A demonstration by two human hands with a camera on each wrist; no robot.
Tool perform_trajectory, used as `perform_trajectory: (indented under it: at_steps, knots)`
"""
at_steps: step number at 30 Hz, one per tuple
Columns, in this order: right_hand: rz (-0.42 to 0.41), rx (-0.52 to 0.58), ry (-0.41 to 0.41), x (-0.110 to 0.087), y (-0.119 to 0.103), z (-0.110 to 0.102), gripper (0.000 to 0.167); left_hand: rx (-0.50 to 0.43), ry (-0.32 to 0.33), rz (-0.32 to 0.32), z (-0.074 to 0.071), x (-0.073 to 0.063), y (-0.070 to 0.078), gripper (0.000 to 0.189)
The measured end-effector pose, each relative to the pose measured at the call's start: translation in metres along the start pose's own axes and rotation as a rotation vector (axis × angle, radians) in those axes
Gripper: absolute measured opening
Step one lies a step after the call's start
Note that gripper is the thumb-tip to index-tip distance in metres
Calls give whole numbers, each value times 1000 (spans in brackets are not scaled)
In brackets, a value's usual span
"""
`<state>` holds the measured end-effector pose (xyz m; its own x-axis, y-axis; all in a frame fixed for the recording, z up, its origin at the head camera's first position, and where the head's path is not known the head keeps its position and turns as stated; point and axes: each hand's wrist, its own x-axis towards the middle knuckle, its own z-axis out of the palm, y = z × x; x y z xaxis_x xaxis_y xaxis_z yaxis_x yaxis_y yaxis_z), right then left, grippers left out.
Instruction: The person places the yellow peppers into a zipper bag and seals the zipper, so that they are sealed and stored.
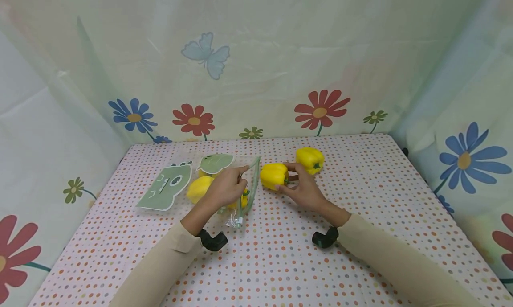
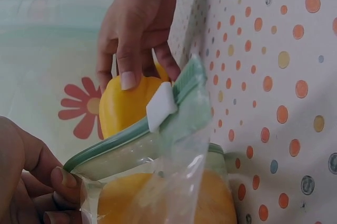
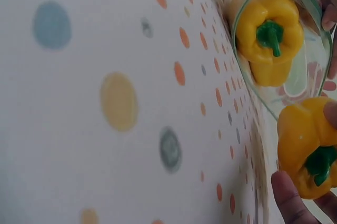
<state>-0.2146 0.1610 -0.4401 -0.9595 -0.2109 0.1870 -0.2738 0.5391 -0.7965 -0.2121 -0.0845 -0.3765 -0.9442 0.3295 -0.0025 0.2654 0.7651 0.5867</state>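
A clear zip bag (image 1: 164, 191) with green cartoon prints lies on its side, left of centre. Inside it are yellow bell peppers, one with its green stem (image 3: 269, 34) facing the open mouth. My left hand (image 1: 227, 187) pinches the bag's green-edged rim (image 2: 108, 144) and keeps the mouth apart. In my right hand (image 1: 305, 192), thumb and fingers hold another yellow bell pepper (image 1: 273, 175) just outside the mouth, its stem toward my palm. A white slider (image 2: 161, 107) sits at one end of the zip.
One more yellow bell pepper (image 1: 309, 160) rests on the table just behind my right hand. A dotted cloth (image 1: 380, 235) covers the table. Flower-printed curtains (image 1: 256, 75) stand along the back and both sides.
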Motion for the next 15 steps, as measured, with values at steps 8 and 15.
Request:
perform_trajectory:
  at_steps: [8,15]
  knots:
    - [14,45,-34,3,-10,11,71,8,0,-14,0,0,1,50]
    - [18,56,-59,7,-19,21,71,8,0,-18,0,0,1,51]
